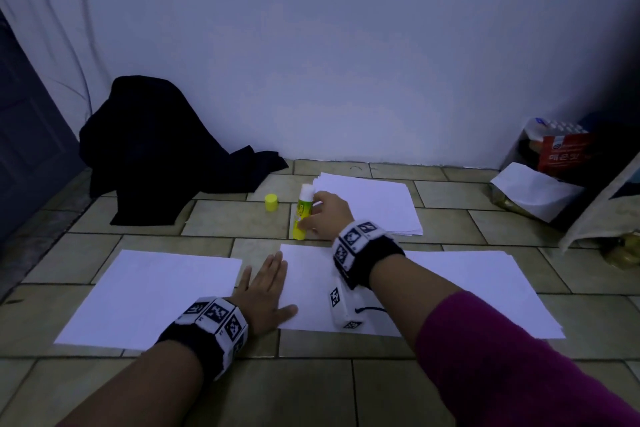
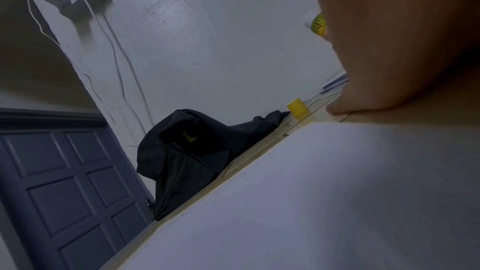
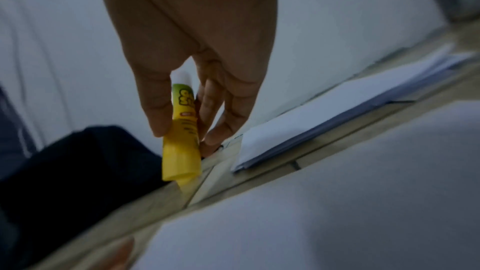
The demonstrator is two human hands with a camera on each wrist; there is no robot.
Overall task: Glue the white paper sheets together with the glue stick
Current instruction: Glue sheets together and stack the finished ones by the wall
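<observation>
right hand [image 1: 327, 215] pinches upright glue stick [image 1: 302, 211]

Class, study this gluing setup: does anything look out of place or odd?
Only slightly: the yellow cap stands apart on the floor tiles, left of the uncapped glue stick that the right hand holds upright. Nothing looks spilled or damaged.

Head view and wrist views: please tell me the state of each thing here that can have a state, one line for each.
glue stick: uncapped, upright on the floor, held by the right hand.
yellow cap: off, standing on the floor left of the stick.
right hand: fingers and thumb around the stick.
left hand: flat, fingers straight, pressing the middle sheet.
middle sheet: flat on the floor.
paper stack: lying behind, untouched.
</observation>
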